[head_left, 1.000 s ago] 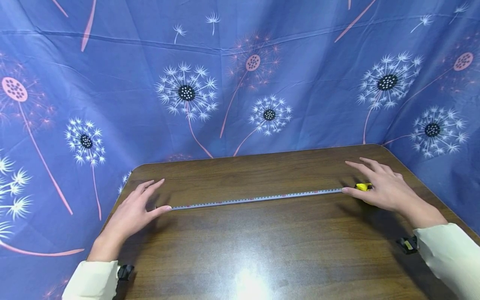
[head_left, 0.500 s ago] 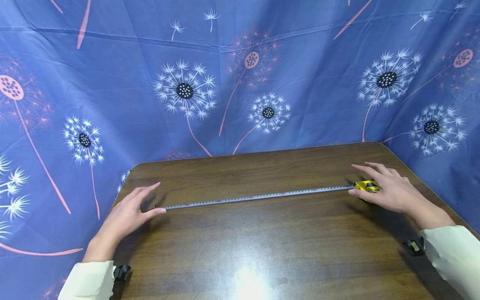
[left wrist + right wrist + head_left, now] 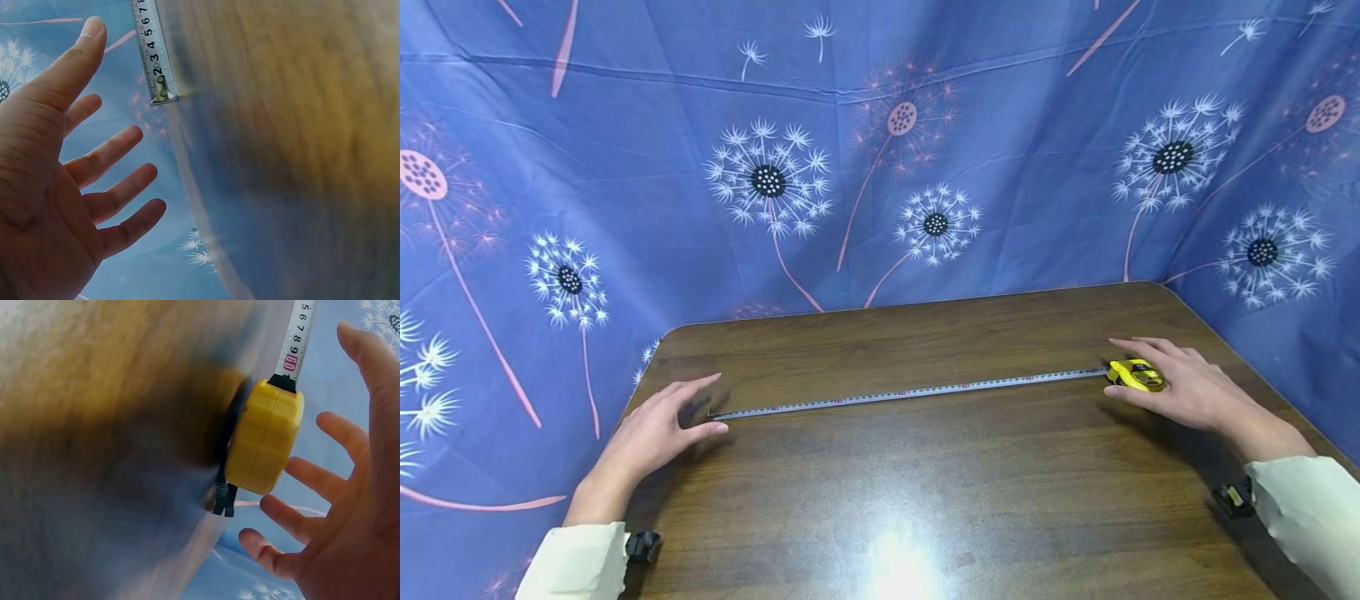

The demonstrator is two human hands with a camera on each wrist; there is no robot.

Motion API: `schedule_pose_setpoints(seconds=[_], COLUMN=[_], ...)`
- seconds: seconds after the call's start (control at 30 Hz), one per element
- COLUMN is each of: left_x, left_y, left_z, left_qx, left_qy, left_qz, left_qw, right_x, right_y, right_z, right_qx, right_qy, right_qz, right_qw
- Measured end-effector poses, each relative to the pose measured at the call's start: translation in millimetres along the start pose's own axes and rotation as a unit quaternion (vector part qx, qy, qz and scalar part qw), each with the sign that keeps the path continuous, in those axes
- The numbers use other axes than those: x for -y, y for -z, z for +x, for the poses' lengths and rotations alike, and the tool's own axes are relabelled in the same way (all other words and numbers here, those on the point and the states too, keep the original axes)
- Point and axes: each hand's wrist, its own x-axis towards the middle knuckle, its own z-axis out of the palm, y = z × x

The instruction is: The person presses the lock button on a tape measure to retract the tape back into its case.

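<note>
A tape measure with a yellow case (image 3: 1137, 375) lies toward the table's right side. Its pale blade (image 3: 917, 392) is pulled out leftward, almost across the table, with several red-marked numbers along it. At the blade's far left end, the metal hook (image 3: 164, 98) shows in the left wrist view. My left hand (image 3: 651, 433) is spread around that end, thumb and fingers apart and not touching it. My right hand (image 3: 1197, 393) hovers around the case with fingers spread. In the right wrist view a red 60 (image 3: 290, 362) shows by the case's mouth; the fingers look just clear of the case.
The brown wood-grain table (image 3: 925, 467) has rounded back corners and a bright glare spot near the front. Behind and beside it hangs a blue cloth (image 3: 1037, 100) printed with dandelions. A black wrist device (image 3: 643, 546) sits at the left cuff, another (image 3: 1234, 497) at the right.
My right hand has drawn back to the right, uncovering the yellow case. The left hand has eased back from the blade's end, now showing the hook. The tape stays extended on the table.
</note>
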Motion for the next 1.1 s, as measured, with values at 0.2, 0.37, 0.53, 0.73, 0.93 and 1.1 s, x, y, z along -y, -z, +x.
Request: schedule_pose_setpoints(seconds=[0.2,0.37,0.53,0.73,0.93,1.1], left_x=[3.9,4.6,6.2,9.1,11.0,13.6], left_y=[-2.4,-1.4,-0.4,-1.3,-2.4,-3.8], left_z=[-1.2,-2.5,-1.8,-0.2,1.7,2.4], left_qx=[0.001,0.003,0.004,0.011,0.033,0.041], left_qy=[-0.007,-0.006,-0.006,-0.011,-0.002,-0.001], left_qz=[-0.002,-0.007,-0.011,-0.024,-0.044,-0.054], left_qw=[1.0000,1.0000,0.9999,0.9996,0.9985,0.9977], right_x=[-3,-5,-8,-9,-10,-12], right_y=[-3,-5,-7,-8,-10,-11], right_z=[-2.5,-3.9,-5.0,-5.8,-6.2,-7.9], right_qx=[0.003,0.010,0.017,0.013,0.005,-0.006], right_qy=[0.005,0.006,0.003,0.004,0.014,0.030], right_qz=[0.006,0.010,0.012,0.016,0.027,0.039], right_qw=[1.0000,0.9999,0.9998,0.9998,0.9995,0.9988])
